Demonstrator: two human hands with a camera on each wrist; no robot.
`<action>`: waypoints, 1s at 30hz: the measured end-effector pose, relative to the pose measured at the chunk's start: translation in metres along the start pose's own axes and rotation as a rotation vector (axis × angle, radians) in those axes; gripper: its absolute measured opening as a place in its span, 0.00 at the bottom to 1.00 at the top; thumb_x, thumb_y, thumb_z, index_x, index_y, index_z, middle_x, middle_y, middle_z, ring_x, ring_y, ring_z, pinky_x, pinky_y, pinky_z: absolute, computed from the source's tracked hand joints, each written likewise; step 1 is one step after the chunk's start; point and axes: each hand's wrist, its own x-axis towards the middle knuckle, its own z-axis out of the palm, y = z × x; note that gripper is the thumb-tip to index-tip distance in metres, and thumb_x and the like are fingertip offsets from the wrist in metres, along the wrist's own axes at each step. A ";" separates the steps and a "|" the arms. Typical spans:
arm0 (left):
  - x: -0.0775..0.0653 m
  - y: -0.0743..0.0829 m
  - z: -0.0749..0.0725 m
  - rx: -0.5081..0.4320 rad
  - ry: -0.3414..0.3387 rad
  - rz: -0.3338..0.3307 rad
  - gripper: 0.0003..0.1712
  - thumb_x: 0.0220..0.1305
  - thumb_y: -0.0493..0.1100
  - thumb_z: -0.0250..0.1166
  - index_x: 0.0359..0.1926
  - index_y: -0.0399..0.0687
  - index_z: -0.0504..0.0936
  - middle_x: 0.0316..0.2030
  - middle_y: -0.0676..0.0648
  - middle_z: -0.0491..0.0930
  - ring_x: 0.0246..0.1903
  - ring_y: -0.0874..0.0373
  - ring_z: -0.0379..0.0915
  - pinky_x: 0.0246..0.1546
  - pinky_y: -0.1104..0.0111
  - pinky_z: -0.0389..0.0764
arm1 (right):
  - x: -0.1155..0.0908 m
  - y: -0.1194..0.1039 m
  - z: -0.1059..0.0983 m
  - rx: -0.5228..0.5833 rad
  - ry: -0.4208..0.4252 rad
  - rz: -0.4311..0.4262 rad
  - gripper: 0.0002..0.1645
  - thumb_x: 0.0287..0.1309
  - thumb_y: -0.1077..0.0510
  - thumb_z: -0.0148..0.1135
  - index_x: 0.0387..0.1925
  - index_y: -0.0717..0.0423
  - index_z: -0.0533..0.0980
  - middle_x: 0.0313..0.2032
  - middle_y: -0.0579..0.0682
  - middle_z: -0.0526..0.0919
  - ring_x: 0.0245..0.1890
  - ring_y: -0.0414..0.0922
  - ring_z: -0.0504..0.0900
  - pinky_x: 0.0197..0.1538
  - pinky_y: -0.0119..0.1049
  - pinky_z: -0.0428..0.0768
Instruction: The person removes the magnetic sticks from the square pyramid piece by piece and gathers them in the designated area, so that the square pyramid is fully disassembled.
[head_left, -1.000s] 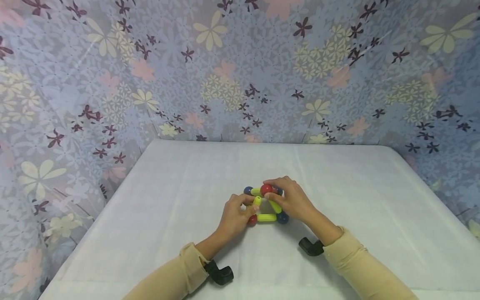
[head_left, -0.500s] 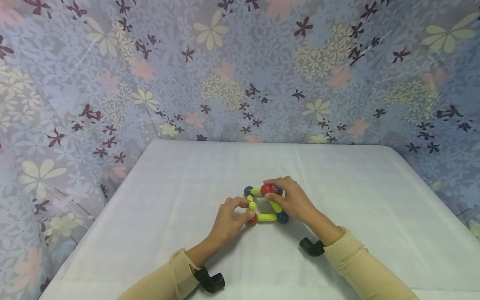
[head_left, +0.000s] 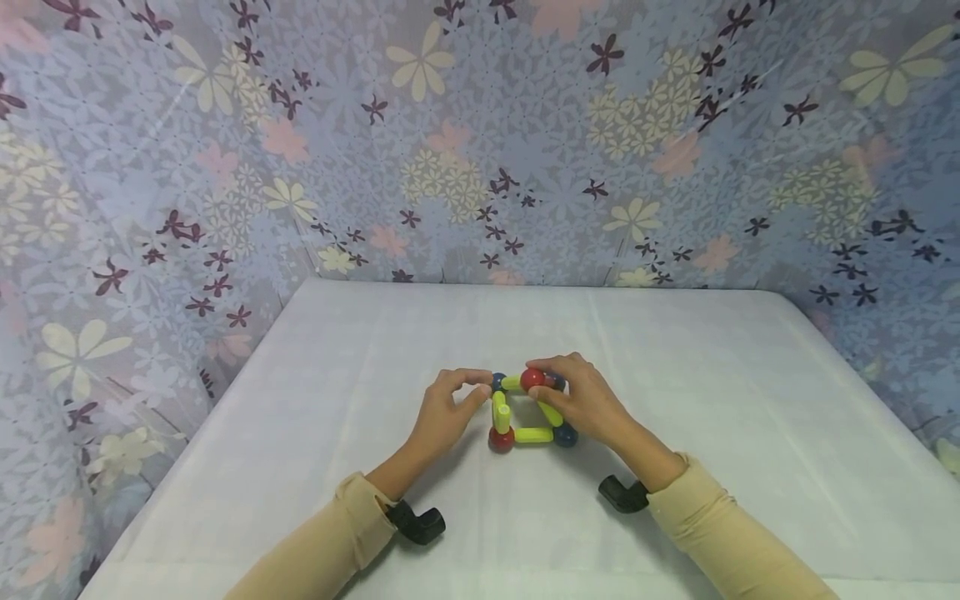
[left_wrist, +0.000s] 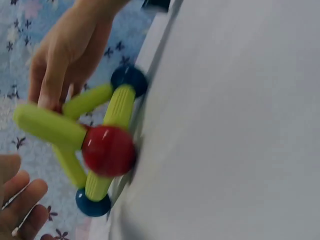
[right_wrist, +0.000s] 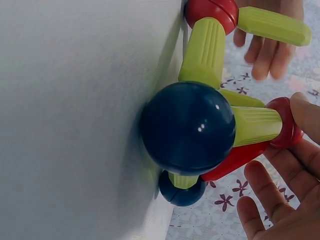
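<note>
A magnetic ball-and-rod frame stands on the table. My right hand (head_left: 588,400) pinches a raised red ball (head_left: 533,379) between thumb and fingers. From that ball a lime rod (right_wrist: 257,125) runs down to the front blue ball (right_wrist: 187,127), and a red rod (right_wrist: 240,160) to another blue ball (right_wrist: 182,190). At the near left corner sits a second red ball (head_left: 502,440), with a lime rod (left_wrist: 50,126) sticking up from it, its upper end free. My left hand (head_left: 442,408) holds nothing; its fingertips are right beside the back-left blue ball (head_left: 498,382).
White cloth covers the table (head_left: 360,333). Behind and at the sides hangs a floral curtain (head_left: 480,150). Black camera mounts (head_left: 420,525) jut from both wrists, low over the cloth.
The left hand stood the lime rod up on the near-left red ball, let go of it and moved back and to the left. The right hand keeps its grip on the raised red ball.
</note>
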 end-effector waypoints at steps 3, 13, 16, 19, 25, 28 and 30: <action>0.015 -0.002 0.001 0.036 -0.077 0.006 0.19 0.63 0.48 0.62 0.54 0.53 0.79 0.53 0.51 0.79 0.57 0.54 0.68 0.61 0.52 0.67 | 0.000 0.001 0.000 -0.001 -0.005 -0.002 0.26 0.54 0.49 0.66 0.56 0.48 0.76 0.46 0.47 0.82 0.44 0.47 0.74 0.45 0.41 0.72; 0.045 -0.010 0.008 0.145 -0.322 0.037 0.23 0.60 0.50 0.64 0.57 0.55 0.77 0.58 0.51 0.75 0.64 0.52 0.63 0.65 0.50 0.60 | -0.001 -0.001 -0.002 0.007 -0.001 -0.015 0.26 0.54 0.50 0.66 0.55 0.49 0.76 0.45 0.47 0.82 0.43 0.48 0.74 0.43 0.38 0.70; 0.049 -0.013 0.011 0.159 -0.344 0.060 0.22 0.60 0.51 0.64 0.56 0.54 0.79 0.55 0.51 0.78 0.62 0.53 0.65 0.64 0.50 0.62 | -0.002 -0.002 -0.002 0.008 -0.002 -0.006 0.26 0.54 0.50 0.66 0.55 0.49 0.76 0.45 0.47 0.82 0.43 0.48 0.74 0.42 0.37 0.70; 0.050 -0.015 0.013 0.173 -0.341 0.058 0.21 0.60 0.52 0.64 0.54 0.55 0.80 0.53 0.52 0.79 0.60 0.54 0.66 0.63 0.51 0.63 | -0.002 -0.002 -0.003 0.008 -0.003 -0.013 0.26 0.54 0.49 0.65 0.55 0.49 0.76 0.45 0.47 0.82 0.44 0.48 0.74 0.43 0.38 0.71; 0.042 -0.012 0.014 0.196 -0.279 0.064 0.17 0.59 0.50 0.65 0.49 0.53 0.83 0.49 0.50 0.82 0.56 0.53 0.70 0.61 0.52 0.65 | -0.006 0.002 -0.003 -0.003 0.020 -0.024 0.28 0.53 0.49 0.67 0.56 0.50 0.75 0.49 0.49 0.82 0.49 0.51 0.74 0.50 0.49 0.73; 0.034 -0.007 0.014 0.200 -0.246 0.064 0.16 0.59 0.49 0.65 0.47 0.51 0.83 0.46 0.50 0.84 0.52 0.53 0.72 0.59 0.52 0.65 | -0.008 0.004 -0.004 -0.004 0.029 -0.033 0.28 0.51 0.49 0.68 0.55 0.51 0.76 0.49 0.48 0.82 0.49 0.51 0.74 0.51 0.51 0.72; 0.028 -0.004 0.014 0.208 -0.225 0.058 0.15 0.58 0.48 0.66 0.46 0.51 0.84 0.44 0.50 0.84 0.50 0.53 0.72 0.58 0.53 0.65 | -0.009 0.006 -0.005 -0.004 0.029 -0.038 0.28 0.51 0.49 0.68 0.54 0.51 0.76 0.50 0.48 0.82 0.49 0.51 0.74 0.51 0.50 0.72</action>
